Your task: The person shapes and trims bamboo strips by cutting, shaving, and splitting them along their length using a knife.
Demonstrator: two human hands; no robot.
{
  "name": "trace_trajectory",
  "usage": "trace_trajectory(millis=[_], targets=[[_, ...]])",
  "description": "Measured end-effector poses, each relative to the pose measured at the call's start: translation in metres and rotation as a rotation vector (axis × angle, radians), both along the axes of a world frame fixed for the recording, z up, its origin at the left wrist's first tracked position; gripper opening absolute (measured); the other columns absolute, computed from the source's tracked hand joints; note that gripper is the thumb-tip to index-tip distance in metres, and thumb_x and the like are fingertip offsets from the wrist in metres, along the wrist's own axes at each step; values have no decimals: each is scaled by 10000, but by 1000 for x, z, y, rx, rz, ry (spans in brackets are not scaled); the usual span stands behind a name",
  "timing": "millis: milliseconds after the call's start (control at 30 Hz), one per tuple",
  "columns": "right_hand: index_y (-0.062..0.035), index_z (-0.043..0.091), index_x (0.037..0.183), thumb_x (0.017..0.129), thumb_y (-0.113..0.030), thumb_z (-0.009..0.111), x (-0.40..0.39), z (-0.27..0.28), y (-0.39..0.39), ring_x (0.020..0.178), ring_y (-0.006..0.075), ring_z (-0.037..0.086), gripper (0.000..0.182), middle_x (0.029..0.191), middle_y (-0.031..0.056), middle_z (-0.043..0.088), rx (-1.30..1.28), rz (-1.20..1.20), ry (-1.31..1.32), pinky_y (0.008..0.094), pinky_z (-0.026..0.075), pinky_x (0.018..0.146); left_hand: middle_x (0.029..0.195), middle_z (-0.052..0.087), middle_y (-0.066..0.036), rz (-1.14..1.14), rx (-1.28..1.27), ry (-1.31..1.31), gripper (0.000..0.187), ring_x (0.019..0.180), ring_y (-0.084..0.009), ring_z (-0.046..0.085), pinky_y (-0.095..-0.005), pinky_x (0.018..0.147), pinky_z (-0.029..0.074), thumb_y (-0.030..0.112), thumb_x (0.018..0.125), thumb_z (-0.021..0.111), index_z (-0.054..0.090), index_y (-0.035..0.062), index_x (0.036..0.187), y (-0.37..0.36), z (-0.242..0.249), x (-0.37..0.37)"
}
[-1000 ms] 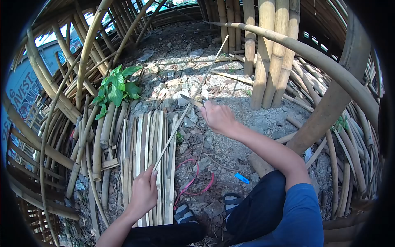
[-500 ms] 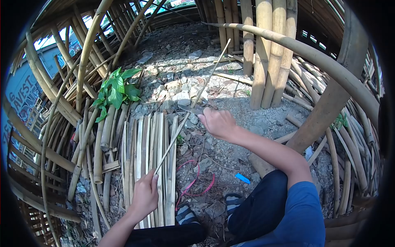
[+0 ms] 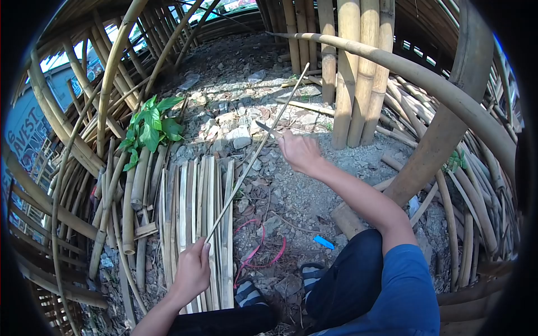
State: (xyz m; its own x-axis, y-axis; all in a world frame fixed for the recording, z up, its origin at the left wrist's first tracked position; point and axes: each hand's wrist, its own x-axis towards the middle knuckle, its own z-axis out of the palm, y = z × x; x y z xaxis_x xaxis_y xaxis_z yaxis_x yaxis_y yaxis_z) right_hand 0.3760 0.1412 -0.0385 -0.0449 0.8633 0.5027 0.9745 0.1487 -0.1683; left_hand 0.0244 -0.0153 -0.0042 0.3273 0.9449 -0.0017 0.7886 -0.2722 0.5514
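Note:
My left hand is closed around the lower end of a long thin bamboo strip, which slants up and away to the right. In my right hand is a knife, its blade pointing up and left across the strip. The fingers are wrapped round the knife's handle and hide most of it. Beneath the strip, beside my left hand, a row of split bamboo slats lies side by side on the ground.
Pink plastic ribbon and a blue plastic piece lie on the stony ground near my sandals. Thick bamboo poles stand ahead, and a bent pole arches across the right. Bamboo piles flank both sides; a leafy plant grows at left.
The knife blade has turned to point more upward along the strip, and my right hand has shifted slightly. My left hand keeps its hold. The whole view has swung a little.

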Motion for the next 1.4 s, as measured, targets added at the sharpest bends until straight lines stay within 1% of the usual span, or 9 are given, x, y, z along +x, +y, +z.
trace_trajectory(millis=[167,500,633,700,800,900,967,1067,1400], targets=[[-22,488,846,955,-345,423,-18,-8,-15,524,396,607,348,569,202,594,60,133,-46,516,475,489,775,567,-288,0,88,-97,255,729,-447,564,-465,643,432,73,943,450,540,-108,1098,-4,-7,-8],[-32,470,839,956,-342,427,-24,-4,-21,523,385,613,333,561,172,593,52,165,8,515,479,486,773,534,-263,1,193,117,263,660,-406,542,-472,590,402,36,926,453,527,-94,1142,-32,9,-40],[-32,465,787,960,-353,422,-15,-3,-9,515,377,612,367,545,163,575,122,208,11,509,468,459,777,536,-253,-7,221,135,273,685,-416,542,-459,618,421,31,913,470,526,-86,1153,-52,20,-49],[-28,505,805,966,-334,422,-14,-13,-2,467,327,612,355,529,148,590,239,237,-47,446,487,430,856,558,-265,43,135,143,243,787,-419,559,-461,705,435,35,934,431,536,-85,1117,-63,26,-49],[0,549,848,981,-372,364,7,1,16,547,371,630,437,585,182,611,-35,-37,70,477,504,508,889,568,-264,36,179,168,258,832,-433,554,-454,738,444,34,930,437,535,-97,1130,-75,29,-57],[7,515,893,983,-344,344,11,-3,10,594,433,612,401,632,242,605,-166,-43,161,525,482,560,1067,575,-289,159,-48,317,335,981,-429,572,-458,821,459,97,951,452,517,0,1265,-95,40,-65],[2,512,894,982,-340,351,-1,-13,-2,584,434,608,388,609,238,597,-106,-3,69,530,480,559,1053,577,-295,172,-92,316,333,973,-456,559,-466,824,460,80,937,456,521,-16,1249,-95,40,-68],[-5,523,839,969,-372,391,-4,-11,-9,602,410,631,411,633,220,617,-53,75,63,520,492,535,1067,573,-299,83,137,275,322,978,-463,557,-465,829,465,43,926,448,519,-52,1226,-105,30,-88],[6,530,946,981,-388,333,56,-33,13,659,403,645,441,683,233,638,-113,-97,14,511,507,611,1047,574,-295,133,-43,450,328,950,-468,561,-476,809,467,43,917,458,526,-51,1225,-148,53,-113]])
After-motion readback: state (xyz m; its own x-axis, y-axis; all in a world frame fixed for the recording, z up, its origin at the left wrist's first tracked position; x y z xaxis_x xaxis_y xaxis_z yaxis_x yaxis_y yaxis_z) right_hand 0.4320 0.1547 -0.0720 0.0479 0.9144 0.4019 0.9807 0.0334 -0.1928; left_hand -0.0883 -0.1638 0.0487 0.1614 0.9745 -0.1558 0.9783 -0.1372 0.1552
